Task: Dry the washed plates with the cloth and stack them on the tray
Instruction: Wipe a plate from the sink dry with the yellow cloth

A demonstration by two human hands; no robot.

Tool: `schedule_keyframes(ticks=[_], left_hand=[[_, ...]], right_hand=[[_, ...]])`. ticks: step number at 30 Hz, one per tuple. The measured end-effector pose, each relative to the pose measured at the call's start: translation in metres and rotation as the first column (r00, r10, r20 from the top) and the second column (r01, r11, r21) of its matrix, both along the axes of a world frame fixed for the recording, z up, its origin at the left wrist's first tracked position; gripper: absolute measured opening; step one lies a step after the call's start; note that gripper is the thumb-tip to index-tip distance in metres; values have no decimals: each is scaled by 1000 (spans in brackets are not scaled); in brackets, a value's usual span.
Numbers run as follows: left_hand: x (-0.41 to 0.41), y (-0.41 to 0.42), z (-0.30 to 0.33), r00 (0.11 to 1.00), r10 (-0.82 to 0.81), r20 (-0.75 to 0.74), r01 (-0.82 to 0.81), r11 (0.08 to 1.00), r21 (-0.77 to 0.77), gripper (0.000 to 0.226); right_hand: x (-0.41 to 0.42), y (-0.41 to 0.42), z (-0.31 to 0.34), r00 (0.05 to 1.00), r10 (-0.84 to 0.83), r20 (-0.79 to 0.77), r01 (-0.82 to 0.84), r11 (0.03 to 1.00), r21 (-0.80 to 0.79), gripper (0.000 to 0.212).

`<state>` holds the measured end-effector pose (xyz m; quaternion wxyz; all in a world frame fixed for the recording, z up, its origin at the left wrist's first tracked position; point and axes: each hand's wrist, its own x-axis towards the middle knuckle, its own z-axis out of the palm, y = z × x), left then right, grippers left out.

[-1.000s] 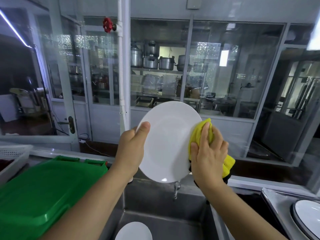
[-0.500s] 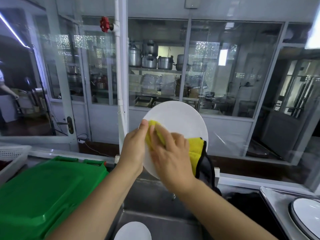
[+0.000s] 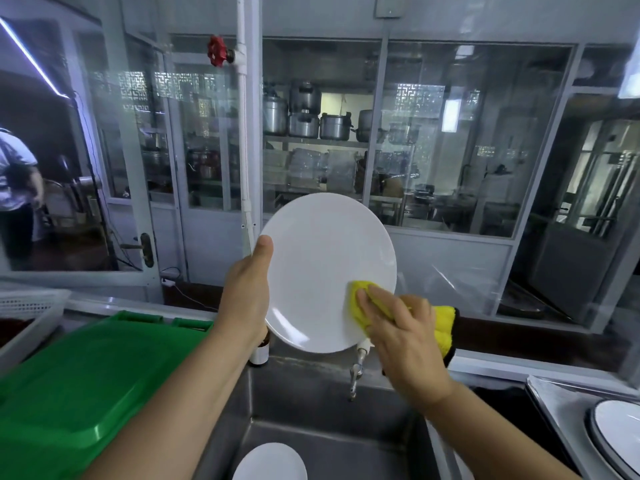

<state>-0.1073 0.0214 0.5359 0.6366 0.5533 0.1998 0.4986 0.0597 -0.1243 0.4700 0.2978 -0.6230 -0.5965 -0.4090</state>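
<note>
— Where is the plate?
— The white plate (image 3: 322, 265) is upright above the sink (image 3: 311, 403). My left hand (image 3: 247, 296) has its grip on the left rim, thumb on the front.
— And the cloth?
— My right hand (image 3: 401, 337) presses the yellow cloth (image 3: 360, 306) on the lower right of the plate, fingers curled around the cloth.
— Other plates?
— One lies in the sink (image 3: 270, 462), one on the tray (image 3: 554, 396) at right (image 3: 616, 431).

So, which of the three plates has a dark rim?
The plate on the tray at the far right: a dark line rings its edge. The held plate and the plate in the sink are plain white.
</note>
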Motion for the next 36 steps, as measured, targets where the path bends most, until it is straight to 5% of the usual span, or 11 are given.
schedule_keyframes(ticks=[10,12,14,17,20,23,26,29,33,36], left_hand=[[-3,0,-6,977,9,-211,29,984,177,36],[-2,0,-10,978,9,-208,30,982,185,33],[-2,0,-13,984,12,-178,22,982,188,33],[-3,-1,-15,995,28,-100,-15,992,129,33],[1,5,-17,999,35,-42,-33,999,40,27],[9,9,-20,995,60,-84,-60,998,-5,41],[17,19,-27,978,58,-199,-67,997,-38,34],[25,18,-33,946,96,-310,-121,991,-62,48],[34,-15,-34,987,-12,-158,-13,988,-153,31],[38,-33,-23,977,-204,56,210,898,-387,47]], right_hand=[[25,5,79,975,-187,120,189,982,-4,48],[26,8,88,991,-137,-8,136,990,-18,49],[28,10,92,954,15,-300,-25,999,-29,46],[23,7,86,600,223,-769,-254,964,81,22],[16,0,73,150,323,-934,-357,899,254,11],[12,-2,68,12,356,-935,-344,879,330,11],[6,0,63,42,384,-922,-259,896,361,9],[2,4,51,181,381,-907,-140,923,359,7],[-10,12,31,705,171,-688,80,945,317,12],[-26,17,15,934,-5,-357,124,942,312,19]])
